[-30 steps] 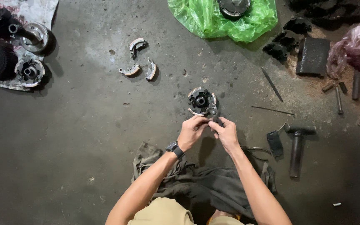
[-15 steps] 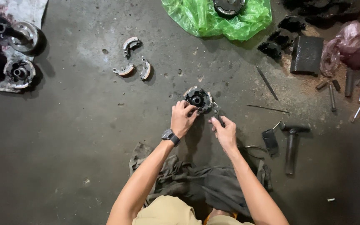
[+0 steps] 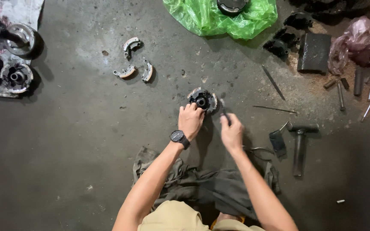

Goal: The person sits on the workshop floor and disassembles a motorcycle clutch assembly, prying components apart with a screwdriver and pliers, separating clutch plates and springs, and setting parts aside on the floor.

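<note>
Resting on concrete floor [image 3: 86, 162], round clutch hub [image 3: 203, 99] lies just ahead of left hand [image 3: 190, 121], fingers curled, touching its near edge. Right hand [image 3: 231, 131] just beside, closed on thin dark tool [image 3: 225, 110], tip pointing up toward hub. Left hand nearer.

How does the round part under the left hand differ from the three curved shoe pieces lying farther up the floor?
The round part is one assembled disc with a dark centre hub; the curved shoe pieces are three separate arcs. The left hand rests against the round part, while the shoe pieces lie untouched, away from both hands. Both look like worn grey metal and sit directly on the concrete floor.
</note>
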